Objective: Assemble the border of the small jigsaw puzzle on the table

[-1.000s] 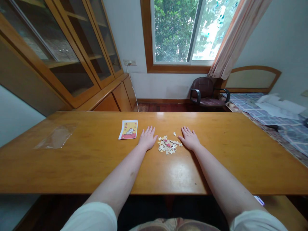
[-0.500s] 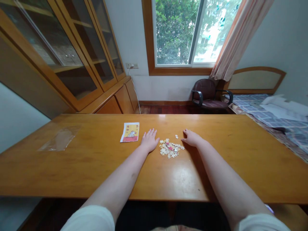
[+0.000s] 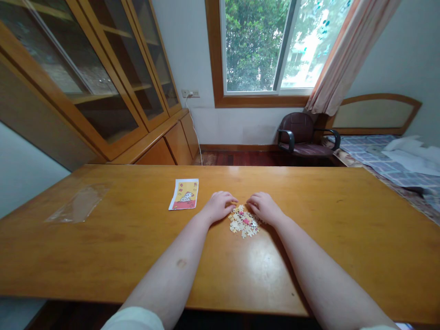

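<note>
A small heap of jigsaw pieces [image 3: 244,222], mostly pale with a few pink ones, lies on the wooden table [image 3: 137,256]. At the heap's upper left edge is my left hand [image 3: 220,206], fingers curved and apart, holding nothing. My right hand [image 3: 264,207] touches the heap's upper right edge, its fingers bent and spread, with no piece seen in its grasp. Left of my left hand lies a picture card [image 3: 184,194] showing a white animal on yellow and red.
A clear plastic bag [image 3: 80,204] lies flat on the table's left part. Beyond the table stand a glass-door cabinet [image 3: 151,133], a dark red office chair [image 3: 302,135] and a bed [image 3: 388,149]. A window is in the far wall.
Both hands have come closer together at the top of the heap, their fingers now more bent. The stray piece above the heap is no longer seen apart. The view has shifted slightly.
</note>
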{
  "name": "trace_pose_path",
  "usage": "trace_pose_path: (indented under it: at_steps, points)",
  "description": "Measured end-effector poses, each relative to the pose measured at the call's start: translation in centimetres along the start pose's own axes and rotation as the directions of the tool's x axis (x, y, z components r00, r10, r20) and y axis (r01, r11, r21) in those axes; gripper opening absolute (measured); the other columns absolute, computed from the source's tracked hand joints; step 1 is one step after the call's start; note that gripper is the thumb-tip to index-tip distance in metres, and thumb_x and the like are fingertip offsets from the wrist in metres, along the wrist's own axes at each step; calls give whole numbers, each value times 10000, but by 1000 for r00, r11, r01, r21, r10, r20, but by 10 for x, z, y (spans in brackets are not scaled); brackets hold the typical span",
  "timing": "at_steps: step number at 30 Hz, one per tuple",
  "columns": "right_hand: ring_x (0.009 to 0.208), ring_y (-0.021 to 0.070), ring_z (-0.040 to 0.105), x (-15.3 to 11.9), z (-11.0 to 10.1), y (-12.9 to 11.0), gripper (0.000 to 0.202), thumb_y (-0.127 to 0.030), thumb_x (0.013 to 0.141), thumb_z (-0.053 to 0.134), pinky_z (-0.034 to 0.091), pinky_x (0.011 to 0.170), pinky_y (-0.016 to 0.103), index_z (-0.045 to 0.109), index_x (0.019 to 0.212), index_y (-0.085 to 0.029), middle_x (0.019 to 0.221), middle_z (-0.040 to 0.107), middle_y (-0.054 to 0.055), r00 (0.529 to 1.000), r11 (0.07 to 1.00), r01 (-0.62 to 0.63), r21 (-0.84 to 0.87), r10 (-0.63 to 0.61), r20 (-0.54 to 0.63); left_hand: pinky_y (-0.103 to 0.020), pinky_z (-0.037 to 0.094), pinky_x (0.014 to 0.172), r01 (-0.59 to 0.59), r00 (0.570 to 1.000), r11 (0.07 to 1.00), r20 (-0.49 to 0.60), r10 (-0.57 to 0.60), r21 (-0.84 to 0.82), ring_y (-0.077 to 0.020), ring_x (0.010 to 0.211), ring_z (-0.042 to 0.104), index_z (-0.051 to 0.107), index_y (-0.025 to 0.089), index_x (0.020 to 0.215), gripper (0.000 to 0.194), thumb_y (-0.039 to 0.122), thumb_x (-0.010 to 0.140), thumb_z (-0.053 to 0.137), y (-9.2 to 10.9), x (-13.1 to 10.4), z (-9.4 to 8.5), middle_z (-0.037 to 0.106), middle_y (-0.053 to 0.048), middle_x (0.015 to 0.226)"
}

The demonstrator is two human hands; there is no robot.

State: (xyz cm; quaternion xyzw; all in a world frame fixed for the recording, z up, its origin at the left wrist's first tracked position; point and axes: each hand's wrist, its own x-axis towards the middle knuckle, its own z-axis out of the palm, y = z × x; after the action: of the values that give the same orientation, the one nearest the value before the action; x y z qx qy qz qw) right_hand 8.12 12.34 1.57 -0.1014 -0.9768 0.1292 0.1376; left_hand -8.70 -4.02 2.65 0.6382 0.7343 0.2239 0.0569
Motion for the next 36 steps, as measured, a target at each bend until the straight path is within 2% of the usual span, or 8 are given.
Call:
trace_pose_path:
  at_steps: [2,4,11,16,20,23,28,36]
  points:
    - [855,173,590,1,5,-5,189,-242,896,517,406,813,297,697,934,-198,901,691,59,997,997,71,40,-71,-7,-318,427,886,-41,997,999,68,42,-15,-191,951,582,697,264,1040,257,364,835,581,1,1,2,672,-35,985]
    - [863,174,588,1,8,-7,188,-217,890,524,406,819,307,696,964,-201,908,689,61,997,995,80,53,-79,-22,-299,434,869,-54,993,998,103,57,-33,-186,941,585,698,267,1059,288,402,830,585,0,2,4,668,-35,988]
    - [842,181,591,-2,12,-6,189,-255,896,529,410,818,324,706,930,-198,885,694,62,997,996,46,81,-41,-66,-279,448,839,-23,994,995,107,33,-93,-177,906,602,723,242,995,249,371,819,603,-3,7,8,698,-35,952]
    - [827,181,593,-1,13,-8,191,-266,896,532,414,813,325,707,910,-193,867,698,61,996,993,49,107,-42,-73,-272,473,782,125,988,962,119,-99,-241,-166,823,624,698,222,1069,302,338,807,605,-1,8,12,716,-32,912]
    - [835,178,600,-2,13,-8,182,-261,894,537,416,819,325,702,936,-196,870,701,62,995,991,59,119,-49,-85,-258,493,779,207,978,875,125,-169,-438,-158,833,645,679,187,1045,290,315,799,594,-3,7,18,720,-33,927]
    - [831,176,603,-2,11,-8,178,-256,892,539,420,819,317,701,932,-193,864,703,61,996,991,44,128,-33,-86,-272,507,762,250,967,825,85,-241,-507,-160,803,657,640,177,1038,286,322,796,597,-7,7,19,726,-29,874]
    - [841,183,603,-2,11,-6,195,-265,896,526,420,832,320,706,916,-193,881,706,65,997,992,5,129,4,-77,-285,510,731,363,913,832,-19,-408,-420,-168,771,655,660,179,909,198,330,792,605,-18,9,15,724,-28,842]
    - [930,191,573,-2,9,-10,230,-274,908,502,389,895,355,711,984,-213,966,696,77,998,989,61,137,-60,-16,-341,479,870,367,919,919,-95,-382,-144,-208,928,623,735,208,902,197,315,821,591,-27,11,15,707,-53,958]
